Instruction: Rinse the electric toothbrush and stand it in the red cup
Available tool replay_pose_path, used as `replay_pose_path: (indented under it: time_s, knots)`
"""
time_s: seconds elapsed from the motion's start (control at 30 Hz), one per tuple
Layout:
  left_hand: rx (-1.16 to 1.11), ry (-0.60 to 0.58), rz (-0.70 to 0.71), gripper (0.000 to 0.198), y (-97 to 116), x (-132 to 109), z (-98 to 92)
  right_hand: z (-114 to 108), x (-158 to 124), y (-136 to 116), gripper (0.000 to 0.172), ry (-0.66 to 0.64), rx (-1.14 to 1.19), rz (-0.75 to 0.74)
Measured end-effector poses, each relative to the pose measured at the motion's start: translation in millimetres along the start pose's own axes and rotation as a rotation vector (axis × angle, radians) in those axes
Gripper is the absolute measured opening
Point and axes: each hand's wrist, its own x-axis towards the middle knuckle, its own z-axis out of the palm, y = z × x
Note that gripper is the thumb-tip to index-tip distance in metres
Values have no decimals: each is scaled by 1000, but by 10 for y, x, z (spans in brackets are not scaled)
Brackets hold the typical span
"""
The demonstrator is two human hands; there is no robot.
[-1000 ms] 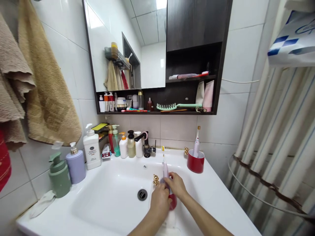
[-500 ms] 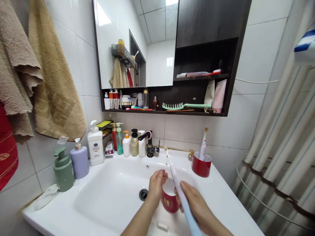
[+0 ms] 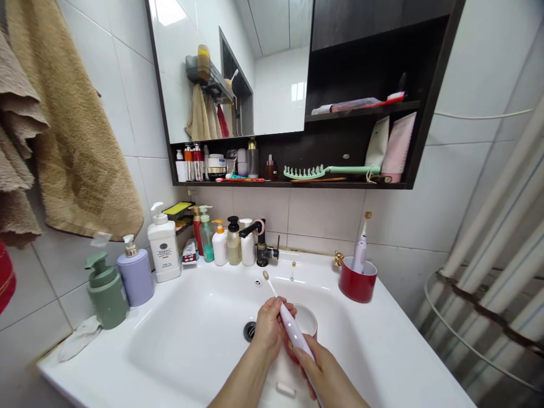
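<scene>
Right hand (image 3: 318,360) grips electric toothbrush (image 3: 293,328) by lower handle; left hand (image 3: 267,323) pinches near its neck, probably for steadiness. Brush slants over sink (image 3: 178,340), right of centre, above red cup (image 3: 309,321); cup contact unclear.

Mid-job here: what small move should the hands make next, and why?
I'd probably firm up the grip of the left hand on the toothbrush: it sits near the upper end, the right hand grips lower down, and the brush head sticks out free, so a firmer hold might limit wobble.
</scene>
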Motion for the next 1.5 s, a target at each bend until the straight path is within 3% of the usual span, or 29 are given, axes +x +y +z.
replay_pose_path:
  time_s: [0.1,0.23,0.4,0.57,0.7,0.87,1.03,1.2,1.4,1.5]
  knots:
    - [-2,51,-3,6,-7,-1,15,19,10,-1,25,-85,24,63]
    - [-16,93,1,5,-5,-10,24,42,-3,-27,24,-21,8,71]
    - [-33,129,-5,6,0,-7,10,72,-17,-52,31,-174,236,201]
    - [-46,129,24,7,-6,2,4,100,-7,-41,24,9,11,36]
    - [-39,133,17,7,-10,6,2,103,-13,-58,26,-117,106,164]
    - [-64,141,37,6,-19,23,-7,105,-20,-61,23,8,1,54]
    - [-66,142,32,6,-27,32,-15,109,-7,-41,28,-125,63,140]
    - [-55,178,54,6,-32,34,-17,120,-24,-57,21,33,-79,24]
    - [-64,161,38,8,-35,50,-32,119,-24,-71,28,-159,177,237]
    - [-57,179,40,8,-31,56,-31,112,-38,-86,24,-66,74,123]
